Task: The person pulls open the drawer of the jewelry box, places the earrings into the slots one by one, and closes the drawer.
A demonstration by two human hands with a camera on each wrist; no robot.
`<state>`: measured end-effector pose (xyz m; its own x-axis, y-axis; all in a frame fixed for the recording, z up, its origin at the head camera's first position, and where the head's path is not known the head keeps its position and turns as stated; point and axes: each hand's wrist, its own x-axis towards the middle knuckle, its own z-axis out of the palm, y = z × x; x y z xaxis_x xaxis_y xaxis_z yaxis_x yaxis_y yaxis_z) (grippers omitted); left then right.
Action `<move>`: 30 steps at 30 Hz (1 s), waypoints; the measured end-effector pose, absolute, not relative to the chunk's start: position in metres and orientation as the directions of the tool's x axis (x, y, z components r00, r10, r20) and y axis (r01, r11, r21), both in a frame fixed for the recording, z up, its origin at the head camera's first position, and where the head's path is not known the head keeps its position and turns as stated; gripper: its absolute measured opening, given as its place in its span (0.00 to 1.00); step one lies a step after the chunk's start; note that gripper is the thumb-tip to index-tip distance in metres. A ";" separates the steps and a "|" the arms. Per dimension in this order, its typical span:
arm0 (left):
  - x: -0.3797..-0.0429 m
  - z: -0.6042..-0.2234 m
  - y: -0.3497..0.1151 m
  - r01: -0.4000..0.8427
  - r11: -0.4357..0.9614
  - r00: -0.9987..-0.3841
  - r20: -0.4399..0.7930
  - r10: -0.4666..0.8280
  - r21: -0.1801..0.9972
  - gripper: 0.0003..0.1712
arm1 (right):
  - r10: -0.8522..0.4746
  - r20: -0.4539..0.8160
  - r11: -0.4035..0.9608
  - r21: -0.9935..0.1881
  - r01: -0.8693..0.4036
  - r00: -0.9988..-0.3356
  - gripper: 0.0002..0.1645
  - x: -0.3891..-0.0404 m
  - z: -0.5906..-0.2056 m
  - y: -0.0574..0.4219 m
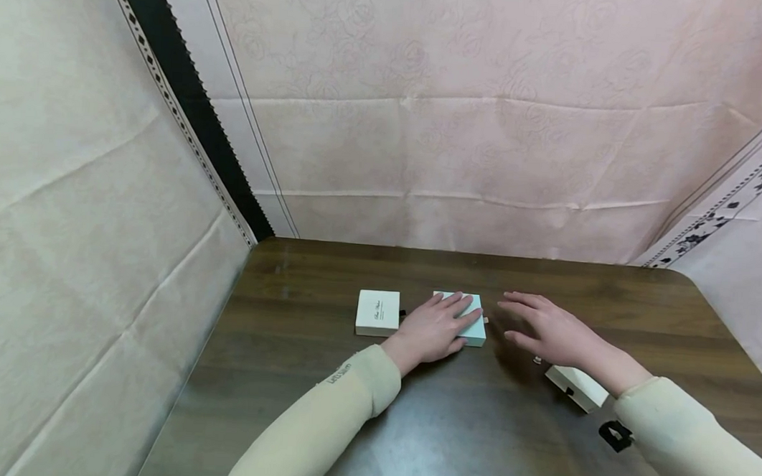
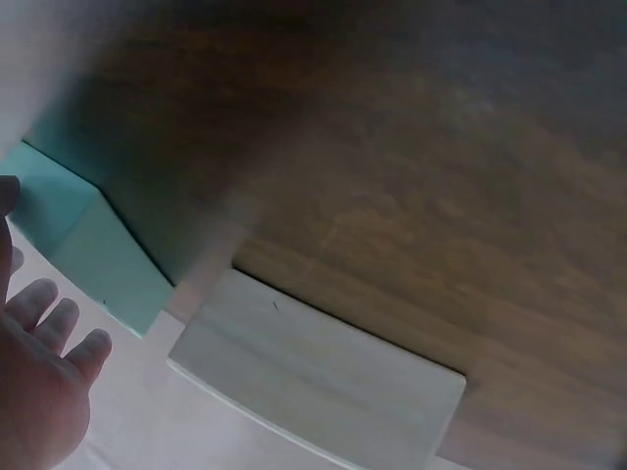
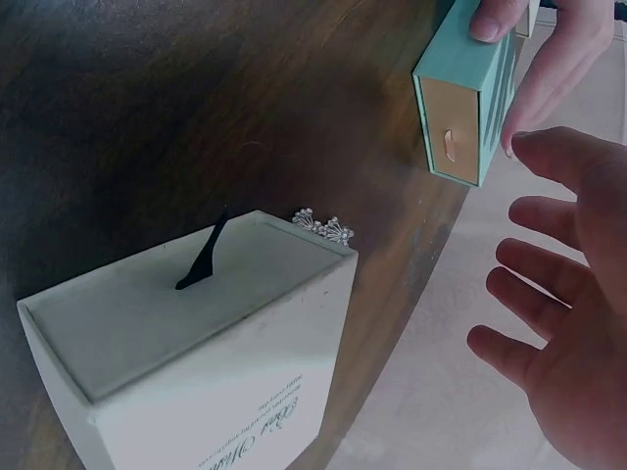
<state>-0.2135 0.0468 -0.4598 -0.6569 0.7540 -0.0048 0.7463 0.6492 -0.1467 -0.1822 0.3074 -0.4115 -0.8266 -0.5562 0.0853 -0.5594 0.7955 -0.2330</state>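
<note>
While the straight-fingered left hand point(image 1: 433, 330) apparently steadies the rectangular turquoise cardboard box point(image 1: 474, 333) on the brown wooden surface point(image 1: 313, 299), the empty, loose-fingered right hand point(image 1: 556, 333) hovers beside it; pulling the pale ribbon tab point(image 3: 450, 145) would need pinching.

The left grip point(image 1: 436, 328) covered much of the turquoise box point(image 1: 473, 330). The right forearm point(image 1: 616, 369) hid an edge of the right-hand white box point(image 1: 576, 388), which the right wrist view cut off below. Overhead, the left-hand white box point(image 1: 378, 311) bore print too small to read, and the silver ornament point(image 3: 336, 233) lost its detail.
</note>
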 end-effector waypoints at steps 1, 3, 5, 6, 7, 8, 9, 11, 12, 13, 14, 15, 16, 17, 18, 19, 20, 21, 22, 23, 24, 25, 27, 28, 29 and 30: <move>-0.214 -0.460 0.048 0.747 0.647 -0.655 -0.004 0.755 -0.150 0.38 | -0.557 0.087 0.794 -0.237 -0.560 -0.826 0.31 -0.183 -0.413 0.307; -0.214 -0.462 0.049 0.749 0.644 -0.652 -0.003 0.758 -0.155 0.38 | -0.559 0.087 0.790 -0.247 -0.561 -0.825 0.29 -0.185 -0.414 0.307; -0.214 -0.464 0.050 0.747 0.647 -0.655 -0.004 0.756 -0.154 0.37 | -0.561 0.083 0.788 -0.254 -0.561 -0.824 0.28 -0.187 -0.415 0.306; -0.214 -0.465 0.051 0.745 0.649 -0.658 -0.006 0.753 -0.156 0.37 | -0.560 0.080 0.788 -0.256 -0.560 -0.824 0.28 -0.188 -0.416 0.306; -0.215 -0.466 0.051 0.743 0.651 -0.660 -0.008 0.751 -0.157 0.37 | -0.561 0.077 0.788 -0.256 -0.560 -0.825 0.27 -0.190 -0.417 0.306; -0.215 -0.467 0.052 0.742 0.653 -0.662 -0.011 0.750 -0.155 0.37 | -0.560 0.073 0.789 -0.256 -0.558 -0.825 0.27 -0.190 -0.417 0.306; -0.215 -0.467 0.052 0.740 0.654 -0.664 -0.012 0.748 -0.154 0.37 | -0.561 0.072 0.789 -0.256 -0.559 -0.825 0.26 -0.192 -0.418 0.306; -0.215 -0.469 0.052 0.738 0.658 -0.667 -0.013 0.745 -0.149 0.37 | -0.562 0.068 0.788 -0.257 -0.559 -0.824 0.25 -0.194 -0.420 0.306; -0.215 -0.469 0.051 0.738 0.659 -0.667 -0.012 0.745 -0.148 0.37 | -0.564 0.067 0.787 -0.259 -0.560 -0.823 0.25 -0.195 -0.421 0.306; -0.215 -0.470 0.051 0.738 0.659 -0.667 -0.010 0.745 -0.145 0.37 | -0.568 0.066 0.785 -0.259 -0.563 -0.821 0.24 -0.197 -0.422 0.306; -0.215 -0.470 0.051 0.738 0.660 -0.667 -0.008 0.745 -0.142 0.37 | -0.570 0.064 0.782 -0.262 -0.565 -0.819 0.23 -0.199 -0.423 0.305; -0.215 -0.470 0.051 0.738 0.660 -0.667 -0.006 0.745 -0.140 0.37 | -0.573 0.060 0.780 -0.266 -0.566 -0.818 0.23 -0.200 -0.423 0.304; -0.215 -0.471 0.051 0.738 0.660 -0.667 -0.004 0.745 -0.138 0.37 | -0.573 0.054 0.780 -0.270 -0.565 -0.818 0.22 -0.202 -0.423 0.303; -0.216 -0.471 0.050 0.738 0.661 -0.667 -0.002 0.745 -0.135 0.37 | -0.576 0.050 0.777 -0.276 -0.566 -0.816 0.21 -0.204 -0.423 0.302; -0.216 -0.471 0.050 0.738 0.661 -0.667 0.001 0.745 -0.136 0.37 | -0.579 0.045 0.775 -0.279 -0.567 -0.814 0.21 -0.205 -0.424 0.300; -0.216 -0.472 0.050 0.739 0.661 -0.666 0.003 0.746 -0.135 0.37 | -0.582 0.040 0.773 -0.283 -0.568 -0.812 0.20 -0.207 -0.424 0.299; -0.216 -0.472 0.050 0.739 0.660 -0.666 0.006 0.746 -0.135 0.37 | -0.582 0.035 0.772 -0.289 -0.566 -0.812 0.20 -0.209 -0.425 0.298; -0.216 -0.472 0.049 0.740 0.659 -0.664 0.009 0.747 -0.136 0.37 | -0.584 0.031 0.771 -0.292 -0.566 -0.811 0.19 -0.211 -0.426 0.297; -0.216 -0.472 0.049 0.741 0.658 -0.663 0.012 0.749 -0.137 0.37 | -0.589 0.029 0.767 -0.294 -0.570 -0.808 0.18 -0.213 -0.427 0.296; -0.216 -0.472 0.049 0.741 0.657 -0.662 0.014 0.750 -0.137 0.36 | -0.592 0.028 0.765 -0.295 -0.572 -0.805 0.18 -0.215 -0.429 0.296; -0.216 -0.473 0.049 0.742 0.656 -0.660 0.017 0.751 -0.138 0.36 | -0.594 0.026 0.764 -0.296 -0.574 -0.804 0.17 -0.216 -0.430 0.295; -0.216 -0.473 0.049 0.744 0.654 -0.658 0.018 0.752 -0.138 0.36 | -0.596 0.026 0.762 -0.297 -0.575 -0.803 0.16 -0.218 -0.432 0.294; -0.215 -0.473 0.049 0.745 0.652 -0.656 0.022 0.754 -0.136 0.36 | -0.604 0.030 0.756 -0.295 -0.584 -0.796 0.15 -0.220 -0.434 0.293; -0.215 -0.474 0.049 0.746 0.652 -0.656 0.024 0.755 -0.135 0.36 | -0.608 0.033 0.753 -0.291 -0.590 -0.793 0.15 -0.221 -0.435 0.293; -0.215 -0.474 0.049 0.746 0.653 -0.656 0.026 0.755 -0.134 0.36 | -0.609 0.035 0.752 -0.292 -0.591 -0.792 0.14 -0.222 -0.436 0.292; -0.215 -0.474 0.049 0.746 0.651 -0.654 0.029 0.756 -0.138 0.36 | -0.611 0.036 0.751 -0.292 -0.593 -0.791 0.13 -0.222 -0.436 0.291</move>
